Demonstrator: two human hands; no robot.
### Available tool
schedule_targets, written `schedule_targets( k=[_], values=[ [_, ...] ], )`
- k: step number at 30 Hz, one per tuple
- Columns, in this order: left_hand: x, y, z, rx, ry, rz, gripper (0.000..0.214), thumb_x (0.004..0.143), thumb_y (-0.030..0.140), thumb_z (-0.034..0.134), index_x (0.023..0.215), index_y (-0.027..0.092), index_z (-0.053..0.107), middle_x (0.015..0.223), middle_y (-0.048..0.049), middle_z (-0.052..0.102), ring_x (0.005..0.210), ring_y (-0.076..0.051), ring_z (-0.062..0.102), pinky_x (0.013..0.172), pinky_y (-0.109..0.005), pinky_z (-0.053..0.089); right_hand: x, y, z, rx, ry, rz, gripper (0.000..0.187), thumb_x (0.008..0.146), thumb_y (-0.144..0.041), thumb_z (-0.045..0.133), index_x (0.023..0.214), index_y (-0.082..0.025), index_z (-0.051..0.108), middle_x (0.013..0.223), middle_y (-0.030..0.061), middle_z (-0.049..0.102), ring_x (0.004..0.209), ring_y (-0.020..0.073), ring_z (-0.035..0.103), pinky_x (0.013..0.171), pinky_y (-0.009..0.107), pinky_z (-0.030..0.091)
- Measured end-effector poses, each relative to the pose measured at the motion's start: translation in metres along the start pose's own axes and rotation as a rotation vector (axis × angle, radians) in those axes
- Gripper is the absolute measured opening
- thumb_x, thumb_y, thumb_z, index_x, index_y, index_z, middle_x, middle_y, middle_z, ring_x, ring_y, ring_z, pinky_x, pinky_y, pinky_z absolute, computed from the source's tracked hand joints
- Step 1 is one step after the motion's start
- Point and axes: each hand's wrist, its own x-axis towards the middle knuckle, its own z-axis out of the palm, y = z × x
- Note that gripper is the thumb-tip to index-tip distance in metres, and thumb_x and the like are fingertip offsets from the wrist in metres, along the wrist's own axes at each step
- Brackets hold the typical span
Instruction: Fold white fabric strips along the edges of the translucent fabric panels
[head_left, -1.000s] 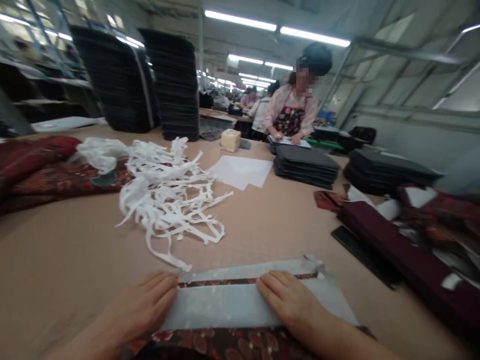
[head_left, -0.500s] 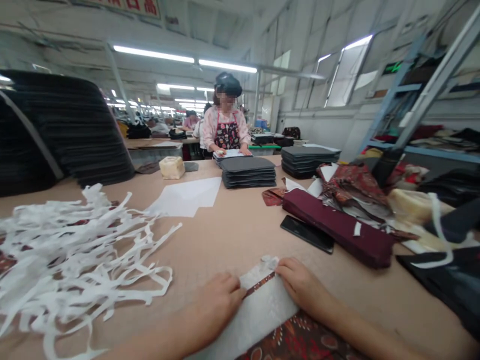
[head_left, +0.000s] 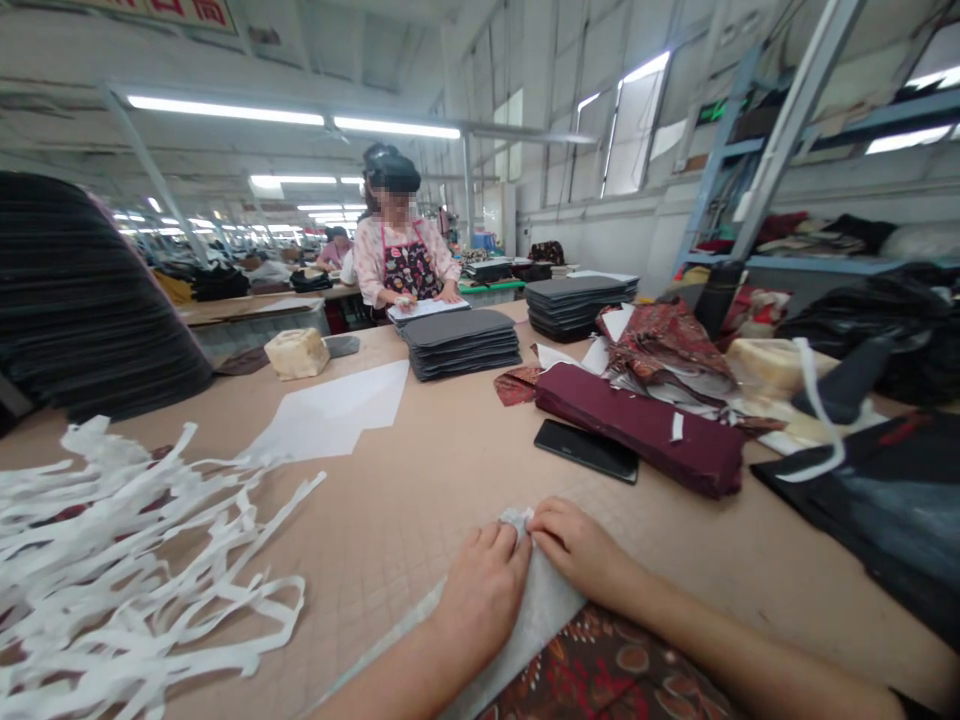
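A brown patterned fabric (head_left: 600, 665) lies in front of me, with part of its pale grey-white backing (head_left: 544, 600) turned up. My left hand (head_left: 484, 590) is on the backing near its far end, fingers curled down and closed on the cloth. Right beside it, my right hand (head_left: 574, 545) pinches the far corner of the same fabric between thumb and fingers. The two hands almost touch at the fingertips. Between them a small crumpled bit of the backing pokes out. My hands cover the folded edge.
White fabric strips (head_left: 172, 560) are heaped at left. Ahead lie white paper (head_left: 330, 410), a yellowish block (head_left: 296, 354) and stacked dark panels (head_left: 463, 345). At right are a black phone (head_left: 585, 450) and a maroon fabric bundle (head_left: 637, 425). A co-worker (head_left: 409, 255) stands across the table (head_left: 420, 480).
My left hand has slid along the folded edge towards my right hand, covering the patterned strip that showed between them. The view has turned to the right.
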Motion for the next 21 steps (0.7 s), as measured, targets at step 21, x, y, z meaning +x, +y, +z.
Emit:
schedule_targets(
  k=[21],
  values=[
    [0.005, 0.000, 0.001, 0.064, -0.086, -0.044, 0.022, 0.092, 0.017, 0.039, 0.111, 0.016, 0.050, 0.096, -0.0088, 0.054, 0.090, -0.024, 0.051, 0.074, -0.037, 0.044, 0.052, 0.009, -0.006, -0.142, -0.377, 0.260, 0.007, 0.071, -0.012, 0.058, 0.073, -0.018, 0.055, 0.066, -0.0029, 0.059, 0.059, 0.0111, 0.051, 0.052, 0.019, 0.032]
  ],
)
